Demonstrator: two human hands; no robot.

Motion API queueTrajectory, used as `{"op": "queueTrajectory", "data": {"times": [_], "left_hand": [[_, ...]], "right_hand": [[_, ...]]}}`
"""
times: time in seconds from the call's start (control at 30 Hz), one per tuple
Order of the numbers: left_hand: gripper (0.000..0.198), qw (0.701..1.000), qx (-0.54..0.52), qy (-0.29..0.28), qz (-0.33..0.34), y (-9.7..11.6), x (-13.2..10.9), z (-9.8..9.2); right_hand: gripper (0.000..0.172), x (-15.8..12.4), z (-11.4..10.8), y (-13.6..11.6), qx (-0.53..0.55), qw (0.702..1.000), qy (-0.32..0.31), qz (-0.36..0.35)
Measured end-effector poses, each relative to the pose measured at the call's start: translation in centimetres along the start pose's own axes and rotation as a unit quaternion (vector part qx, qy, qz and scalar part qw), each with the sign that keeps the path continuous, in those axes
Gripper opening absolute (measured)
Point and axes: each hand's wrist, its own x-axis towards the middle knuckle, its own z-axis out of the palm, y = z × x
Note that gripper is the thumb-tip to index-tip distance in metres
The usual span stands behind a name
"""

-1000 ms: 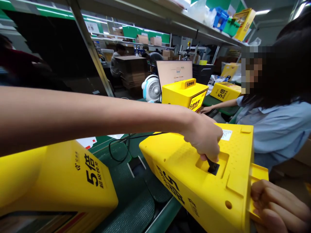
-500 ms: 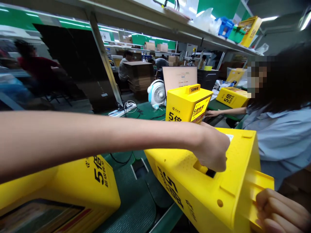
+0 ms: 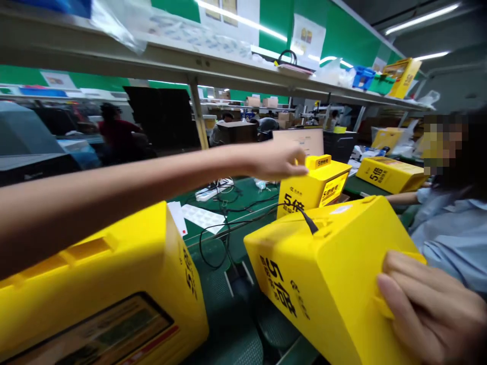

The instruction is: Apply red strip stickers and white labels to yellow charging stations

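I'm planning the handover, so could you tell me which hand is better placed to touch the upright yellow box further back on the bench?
Probably the left hand: it is stretched out beside the upright yellow box, while the right hand grips the near tilted box.

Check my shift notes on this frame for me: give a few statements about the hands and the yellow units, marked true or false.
1. The right hand grips the near corner of the tilted yellow unit. True.
2. A black plug sits in that unit's top. True.
3. The left hand is on the plug. False: it is stretched out toward the upright yellow unit behind.
4. The co-worker on the right wears a red top. False: it is light blue.
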Motion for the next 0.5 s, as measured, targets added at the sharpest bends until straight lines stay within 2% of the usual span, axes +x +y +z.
{"op": "queueTrajectory", "data": {"times": [0.07,0.13,0.23,0.3,0.37,0.43,0.5], "left_hand": [[0.031,0.997,0.000,0.041,-0.070,-2.9,-2.8,-1.9],[0.030,0.992,0.029,0.040,-0.119,-5.7,-6.0,-2.1],[0.032,0.982,0.070,-0.020,-0.174,-9.1,-11.0,-0.1],[0.036,0.973,0.077,-0.065,-0.206,-10.5,-14.3,1.4],[0.041,0.967,0.069,-0.070,-0.237,-11.3,-18.1,2.1],[0.044,0.960,0.043,-0.029,-0.275,-11.7,-22.6,2.1],[0.047,0.940,0.012,0.046,-0.337,-12.2,-28.1,1.8]], "right_hand": [[0.031,3.9,1.9,0.8,0.033,0.998,-0.039,-0.025],[0.042,7.3,4.2,2.1,0.056,0.995,-0.083,-0.011],[0.049,11.9,8.5,4.1,0.054,0.983,-0.173,0.041],[0.049,14.4,11.9,4.8,0.035,0.971,-0.229,0.053],[0.047,16.3,15.1,5.0,0.022,0.962,-0.268,0.046],[0.045,17.3,17.7,5.1,0.017,0.955,-0.293,0.040],[0.044,17.7,19.2,5.6,0.004,0.950,-0.310,0.041]]}}
